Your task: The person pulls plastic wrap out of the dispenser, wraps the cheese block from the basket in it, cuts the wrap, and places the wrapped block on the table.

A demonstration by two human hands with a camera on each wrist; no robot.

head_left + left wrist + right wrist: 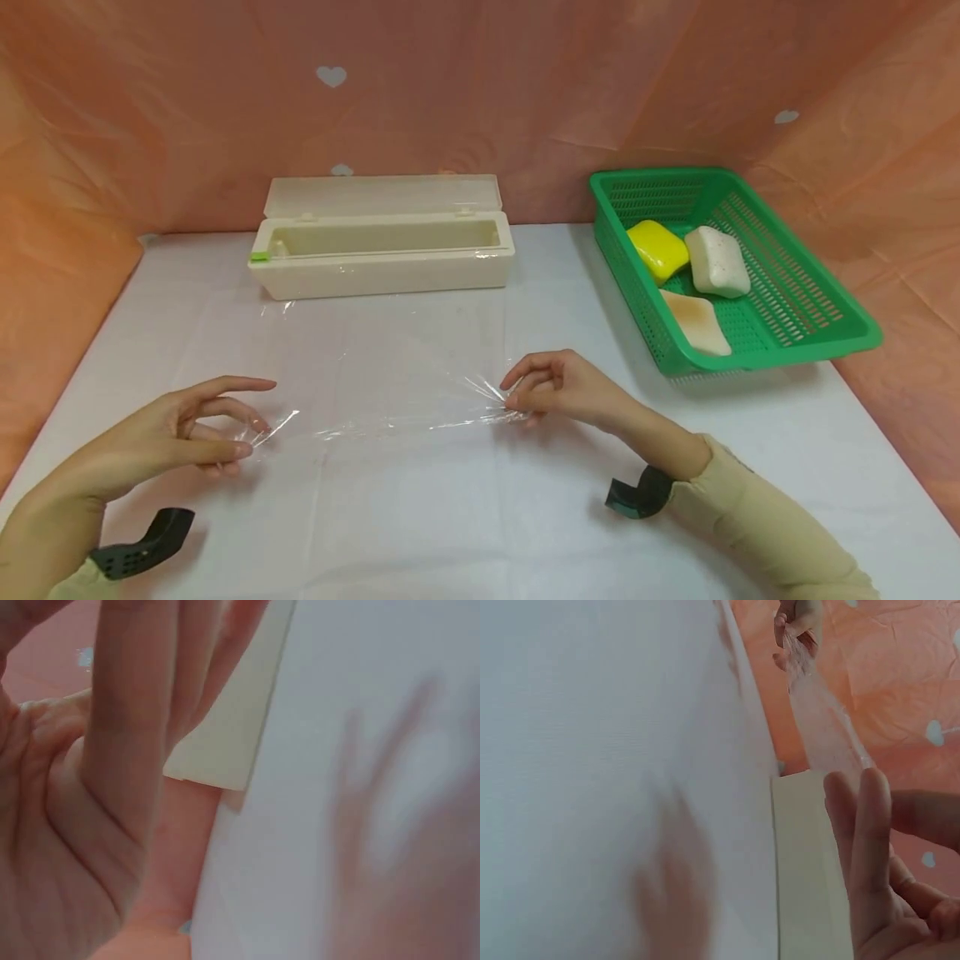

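A sheet of clear plastic wrap (390,367) stretches over the white table from the front of a cream dispenser box (390,277), whose lid stands up. My left hand (180,425) pinches its near left corner between thumb and fingers, the index finger held out straight. At the near right corner my right hand (566,387) grips the film, which gathers in creases at the fingertips. The right wrist view shows the plastic wrap (825,727) drawn between both hands. In the left wrist view the left hand (97,780) hides the film.
Right of the box, a green basket (645,321) holds a yellow block (658,250), a white speckled block (717,261) and a cream block with a browned patch (697,323). A pinkish-orange curtain (480,92) with hearts hangs behind the table.
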